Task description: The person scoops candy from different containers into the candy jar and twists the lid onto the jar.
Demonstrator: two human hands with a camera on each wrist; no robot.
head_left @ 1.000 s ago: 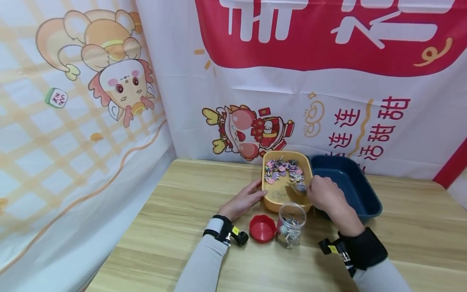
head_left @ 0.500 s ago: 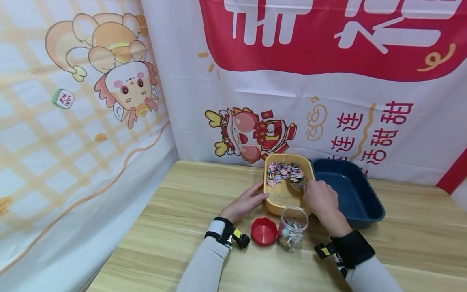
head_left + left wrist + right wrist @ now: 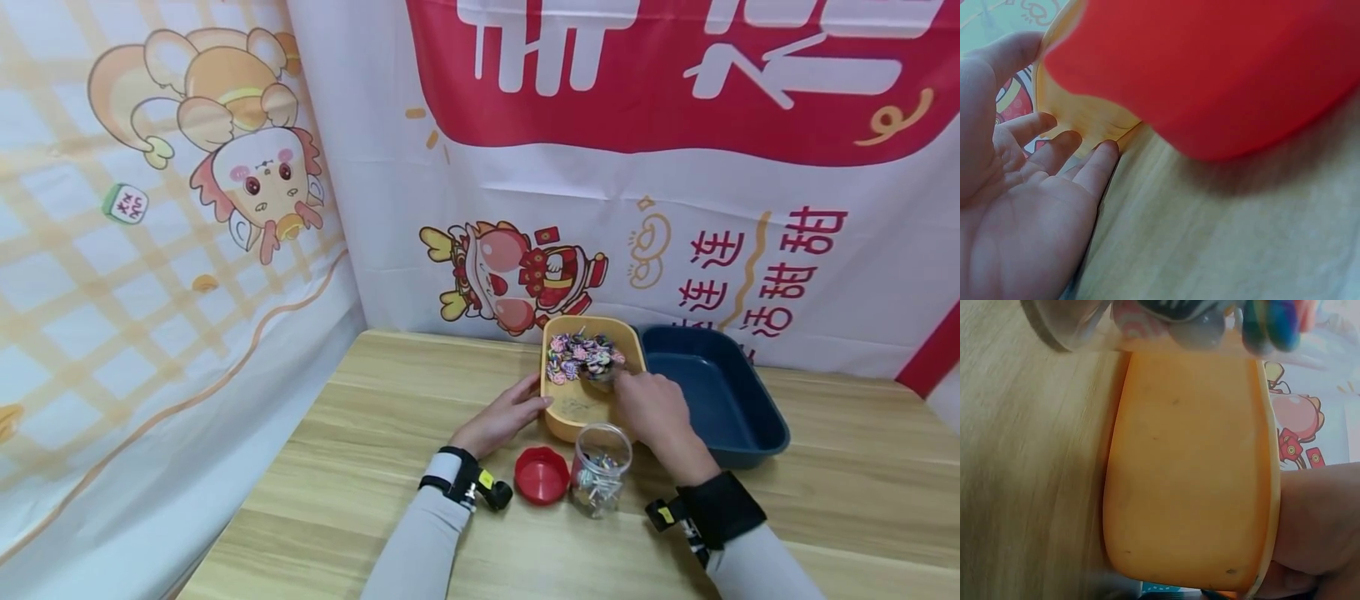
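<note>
A printed festive cloth (image 3: 525,179) hung behind a wood-grained tabletop (image 3: 330,467), where a person in pale sleeves bent to close work with both hands. The step in hand appeared to be gathering small swirled, lollipop-like pieces (image 3: 577,354), heaped toward the far end of a yellow bin (image 3: 558,427), its near floor bare but for faint marks. The left hand (image 3: 501,417) gripped the bin's near-left side, thumb at the rim and fingertips against the outer wall. The right hand (image 3: 656,408), well apart from the left, reached over the opposite edge, its fingers curled round what looked like a scoop (image 3: 602,381) (blurred and mostly hidden by the knuckles). The heap lay between the two hands and beyond them, with the tool's end at its near-right edge. The next move seemed to call for a firm hold on the bin and a low, level push of the tool under the pieces, lest any spill. Just in front of the bin stood a clear jar (image 3: 581,465), open and partly filled, with a red scalloped dish (image 3: 542,477) beside it; a dark blue bin (image 3: 697,383) sat to the right.
</note>
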